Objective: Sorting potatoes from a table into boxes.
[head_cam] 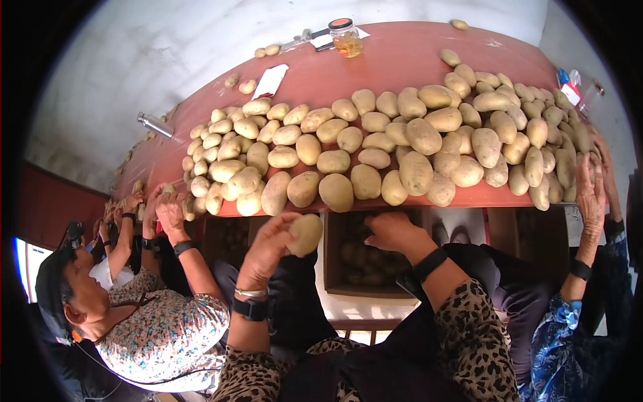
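Observation:
My left hand (269,246) grips a potato (305,234) just off the near edge of the red table (402,65). To its right, my right hand (394,232) hovers over an open cardboard box (334,271) with potatoes (369,259) inside, in shadow. Its fingers are partly curled, and whether they hold anything does not show. Beyond both hands, many potatoes (336,192) lie along the table in a broad band, heaped thicker at the right.
People work at the left (155,331) and right (557,321), hands at the table. Further boxes stand under it. On top are a glass jar (346,42), a metal flask (155,125), a white packet (271,81) and a dark flat object (321,40).

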The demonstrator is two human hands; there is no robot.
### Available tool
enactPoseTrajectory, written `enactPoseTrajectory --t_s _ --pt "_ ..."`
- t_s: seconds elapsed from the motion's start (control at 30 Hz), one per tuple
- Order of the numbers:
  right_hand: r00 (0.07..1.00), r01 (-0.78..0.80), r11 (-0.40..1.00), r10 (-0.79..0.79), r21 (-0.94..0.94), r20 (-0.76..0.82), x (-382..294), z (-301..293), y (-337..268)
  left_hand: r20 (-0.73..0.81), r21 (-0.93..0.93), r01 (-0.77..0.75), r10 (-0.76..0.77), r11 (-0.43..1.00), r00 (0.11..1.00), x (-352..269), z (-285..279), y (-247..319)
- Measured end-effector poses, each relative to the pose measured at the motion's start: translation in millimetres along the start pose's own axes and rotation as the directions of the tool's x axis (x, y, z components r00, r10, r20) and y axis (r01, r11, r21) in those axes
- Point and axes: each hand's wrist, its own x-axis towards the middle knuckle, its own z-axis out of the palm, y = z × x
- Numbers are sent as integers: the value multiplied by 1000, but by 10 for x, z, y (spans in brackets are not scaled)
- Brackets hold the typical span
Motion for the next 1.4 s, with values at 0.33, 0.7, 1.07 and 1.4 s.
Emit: enactPoseTrajectory --t_s 0.33,0.7,1.07,1.4 --pt "999 -29 1000 29 6 20 -6 4 35 139 452 -155 103 879 985 243 454 -2" --pt "998 -31 999 31 13 49 -5 -23 27 224 559 -483 437 674 871 1167 1307 533" --pt "1000 -3 998 4 55 -30 36 79 81 208 729 -372 332 574 920 1686 1781 696" --pt "1000 -9 999 9 40 -22 8 21 48 18 395 -269 285 878 958 1679 1595 648"
